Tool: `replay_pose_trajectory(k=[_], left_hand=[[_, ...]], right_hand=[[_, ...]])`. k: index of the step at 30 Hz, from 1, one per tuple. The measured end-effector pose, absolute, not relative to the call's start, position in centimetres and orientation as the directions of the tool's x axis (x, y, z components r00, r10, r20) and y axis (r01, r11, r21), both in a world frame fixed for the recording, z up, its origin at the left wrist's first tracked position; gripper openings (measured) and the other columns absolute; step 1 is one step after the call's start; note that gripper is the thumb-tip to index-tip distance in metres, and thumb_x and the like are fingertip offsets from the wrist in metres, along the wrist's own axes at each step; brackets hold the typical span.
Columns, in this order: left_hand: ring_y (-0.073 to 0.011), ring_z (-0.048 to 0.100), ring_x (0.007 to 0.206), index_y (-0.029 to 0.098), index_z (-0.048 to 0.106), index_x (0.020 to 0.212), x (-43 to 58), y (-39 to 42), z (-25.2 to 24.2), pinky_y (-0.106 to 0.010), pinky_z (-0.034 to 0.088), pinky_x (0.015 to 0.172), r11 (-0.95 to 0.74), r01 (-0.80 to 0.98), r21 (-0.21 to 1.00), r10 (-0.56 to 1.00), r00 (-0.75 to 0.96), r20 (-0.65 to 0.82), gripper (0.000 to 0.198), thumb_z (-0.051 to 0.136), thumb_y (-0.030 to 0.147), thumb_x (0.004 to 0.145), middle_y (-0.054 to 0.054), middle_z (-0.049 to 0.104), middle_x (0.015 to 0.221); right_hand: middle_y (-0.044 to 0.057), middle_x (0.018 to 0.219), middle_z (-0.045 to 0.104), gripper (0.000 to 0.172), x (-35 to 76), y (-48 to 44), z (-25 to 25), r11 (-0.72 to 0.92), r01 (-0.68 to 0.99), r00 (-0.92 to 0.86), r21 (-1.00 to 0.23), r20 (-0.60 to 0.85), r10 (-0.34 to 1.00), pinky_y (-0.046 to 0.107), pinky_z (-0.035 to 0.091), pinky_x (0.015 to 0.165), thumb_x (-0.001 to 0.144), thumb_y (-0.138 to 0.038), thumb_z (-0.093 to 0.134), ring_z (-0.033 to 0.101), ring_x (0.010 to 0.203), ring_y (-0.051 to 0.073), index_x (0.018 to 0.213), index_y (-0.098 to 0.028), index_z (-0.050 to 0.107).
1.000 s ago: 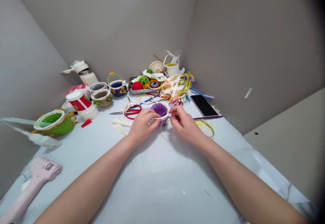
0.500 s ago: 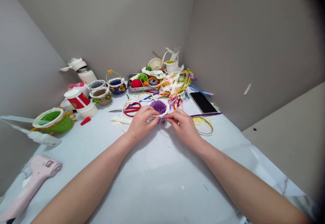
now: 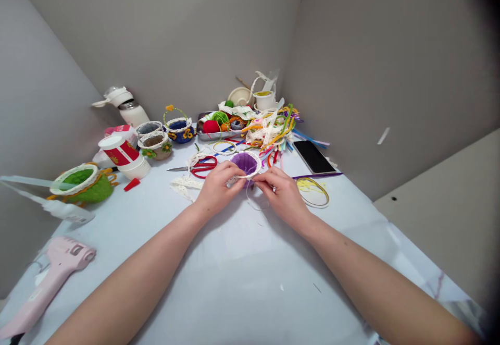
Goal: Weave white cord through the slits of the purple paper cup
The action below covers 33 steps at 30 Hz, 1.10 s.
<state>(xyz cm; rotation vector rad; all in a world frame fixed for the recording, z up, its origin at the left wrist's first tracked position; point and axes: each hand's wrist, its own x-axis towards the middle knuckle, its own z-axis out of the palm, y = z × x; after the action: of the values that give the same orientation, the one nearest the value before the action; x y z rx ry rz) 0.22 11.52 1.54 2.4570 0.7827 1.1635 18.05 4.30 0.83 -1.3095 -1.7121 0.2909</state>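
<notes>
Purple inside and white round the rim, the cup (image 3: 245,162) is between the two hands, at the worktop (image 3: 234,282); whether it rests there is hidden. The left hand (image 3: 222,186) pinches its near rim, thumb against fingers; the right hand (image 3: 279,188) has thumb and fingertips pressed together beside that rim — anything between them is too small to tell. A pale thread (image 3: 253,208) loops on the cup's near side; scissors (image 3: 201,168) lie to its left, a phone (image 3: 313,157) to its right. The cup looks light, its wall probably thin and easily dented — best held gently by the trimmed rim.
</notes>
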Motion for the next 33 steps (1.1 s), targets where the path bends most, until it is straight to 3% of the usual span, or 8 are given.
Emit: replay_pose_trajectory(k=[18, 33], left_hand=[[-0.0159, 0.061, 0.083, 0.017, 0.069, 0.086, 0.2, 11.5, 1.1, -0.028, 0.049, 0.077, -0.817, 0.363, 0.447, 0.576, 0.523, 0.628, 0.008, 0.062, 0.021, 0.087, -0.005, 0.065, 0.087], [-0.0172, 0.063, 0.084, 0.017, 0.068, 0.084, 0.4, 11.0, 1.0, -0.030, 0.050, 0.075, -0.822, 0.404, 0.401, 0.564, 0.488, 0.666, 0.008, 0.062, 0.021, 0.087, -0.005, 0.067, 0.086]], right_hand=[[0.004, 0.083, 0.061, 0.013, 17.2, 3.9, 0.8, 0.339, 0.668, 0.046, -0.662, 0.492, 0.870, 0.029, 0.043, 0.071, 0.089, -0.017, 0.056, 0.058, 0.080, 0.017, 0.090, -0.020, 0.068], [0.003, 0.076, 0.063, 0.013, 15.8, 4.0, 0.9, 0.250, 0.548, 0.186, -0.798, 0.407, 0.894, 0.027, 0.042, 0.066, 0.084, -0.018, 0.057, 0.056, 0.069, 0.015, 0.078, -0.018, 0.068]])
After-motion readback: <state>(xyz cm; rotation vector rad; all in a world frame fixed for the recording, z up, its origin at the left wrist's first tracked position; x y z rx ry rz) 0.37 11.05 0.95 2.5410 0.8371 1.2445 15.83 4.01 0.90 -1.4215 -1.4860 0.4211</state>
